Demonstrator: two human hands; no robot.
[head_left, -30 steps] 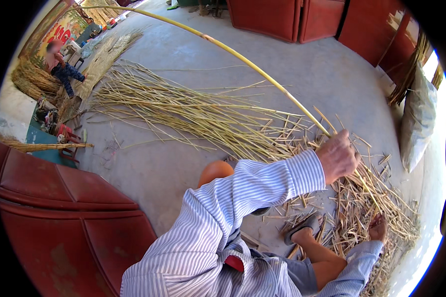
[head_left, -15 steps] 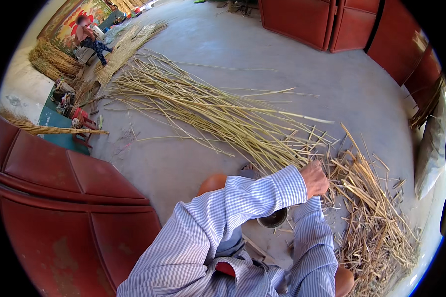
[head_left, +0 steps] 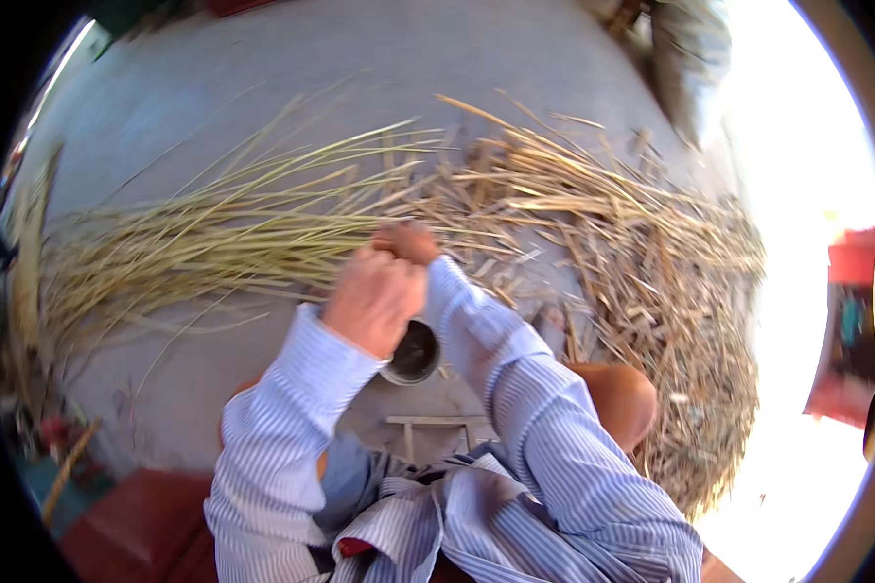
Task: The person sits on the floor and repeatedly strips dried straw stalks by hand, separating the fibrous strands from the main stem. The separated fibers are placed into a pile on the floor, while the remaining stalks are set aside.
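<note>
My left hand (head_left: pixel 371 299) is closed, its back toward me and slightly blurred. Just beyond it, my right hand (head_left: pixel 408 241) is also closed, and the two hands touch. Whatever their fingers grip is hidden. Both are over the right end of a spread of long greenish-yellow stalks (head_left: pixel 194 243), close to the loose stalk ends on the floor. Below the hands, between my knees, sits a dark round bowl (head_left: pixel 413 374) with a pale rim, partly covered by my left hand and right sleeve.
Dry, broken straw (head_left: pixel 651 321) is heaped on the right. A pale sack (head_left: pixel 690 68) stands at the far right, and a red padded seat (head_left: pixel 141 530) at the lower left. A low wooden frame (head_left: pixel 436 422) lies in front of me.
The view has swung right, so the straw heap and stalks appear further left. My right hand, hidden behind the left before, now shows beside it.
</note>
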